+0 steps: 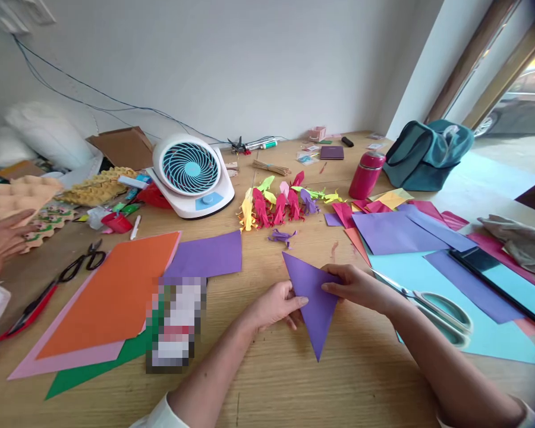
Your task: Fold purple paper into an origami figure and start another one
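A sheet of purple paper [311, 300], folded into a triangle, is held up over the wooden table between both hands. My left hand [279, 306] pinches its left edge, thumb on the front face and the other fingers behind. On the opposite edge, my right hand [350, 288] grips the paper near its right corner. One point of the triangle faces down toward me. Just beyond it lies a small purple folded-paper figure [282, 238], and farther back sits a cluster of red, yellow, green and purple folded figures [279, 205].
White-handled scissors [441, 312] rest on light-blue paper [494, 342] beside my right forearm. Orange paper [111, 297] and a pixelated phone-shaped item [176, 327] lie left. A fan [191, 169], pink flask [367, 175] and teal bag [428, 154] stand behind. Another person's hand [2, 241] is far left.
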{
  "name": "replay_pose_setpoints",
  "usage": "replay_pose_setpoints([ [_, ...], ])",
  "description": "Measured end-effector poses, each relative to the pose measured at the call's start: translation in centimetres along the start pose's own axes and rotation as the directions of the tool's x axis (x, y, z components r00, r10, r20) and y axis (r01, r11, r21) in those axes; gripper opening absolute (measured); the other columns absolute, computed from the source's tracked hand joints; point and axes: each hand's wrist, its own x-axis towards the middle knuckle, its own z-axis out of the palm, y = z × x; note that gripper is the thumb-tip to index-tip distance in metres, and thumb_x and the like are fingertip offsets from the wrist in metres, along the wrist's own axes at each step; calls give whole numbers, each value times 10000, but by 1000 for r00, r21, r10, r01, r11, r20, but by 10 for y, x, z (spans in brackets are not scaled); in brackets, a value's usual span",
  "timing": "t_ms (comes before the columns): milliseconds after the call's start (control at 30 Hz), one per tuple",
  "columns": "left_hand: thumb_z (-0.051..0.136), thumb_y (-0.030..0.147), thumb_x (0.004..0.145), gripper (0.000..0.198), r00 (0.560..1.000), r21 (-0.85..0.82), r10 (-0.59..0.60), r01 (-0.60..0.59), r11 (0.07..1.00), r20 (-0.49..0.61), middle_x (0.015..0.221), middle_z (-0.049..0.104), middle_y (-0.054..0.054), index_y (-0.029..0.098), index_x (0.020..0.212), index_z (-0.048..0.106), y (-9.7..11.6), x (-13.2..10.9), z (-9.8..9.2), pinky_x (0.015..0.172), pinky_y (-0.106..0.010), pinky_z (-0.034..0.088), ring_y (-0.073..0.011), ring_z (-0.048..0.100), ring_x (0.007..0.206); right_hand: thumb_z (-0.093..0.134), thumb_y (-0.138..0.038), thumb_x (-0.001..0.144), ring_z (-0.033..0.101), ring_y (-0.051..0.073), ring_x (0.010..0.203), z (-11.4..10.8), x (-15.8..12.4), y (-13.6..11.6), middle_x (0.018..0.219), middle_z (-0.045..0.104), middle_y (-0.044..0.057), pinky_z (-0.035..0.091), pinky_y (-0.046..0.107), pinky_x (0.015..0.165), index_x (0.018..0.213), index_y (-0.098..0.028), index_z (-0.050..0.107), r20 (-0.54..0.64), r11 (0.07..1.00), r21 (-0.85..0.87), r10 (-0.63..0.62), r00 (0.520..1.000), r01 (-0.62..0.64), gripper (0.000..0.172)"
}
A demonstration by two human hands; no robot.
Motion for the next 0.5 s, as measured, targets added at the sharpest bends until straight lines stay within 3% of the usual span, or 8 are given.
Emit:
replay_pose_setpoints([
  [167,725,428,771,370,980,71,86,-75,995,-178,714,602,27,152,980,592,3,1,-12,373,-151,237,-44,513,463,625,-462,870,532,144,695,4,-1,-5,791,618,13,413,256,602,998,-161,664,0,996,-92,-18,1000,17,329],
  [300,717,403,757,310,961,-6,115,-120,993,-252,631,558,42,155,863,563,3,5,-14,389,-156,278,-55,501,478,594,-528,885,543,154,720,5,-5,-15,815,617,24,438,268,634,1038,-164,664,-14,999,-23,-40,999,39,401],
  [500,727,360,751,287,940,-92,125,-161,983,-316,623,591,27,157,861,556,2,6,-10,422,-156,335,-72,550,511,501,-608,933,570,151,746,-3,-8,-17,836,623,42,453,295,724,1160,-152,659,-84,961,271,-26,996,48,533],
])
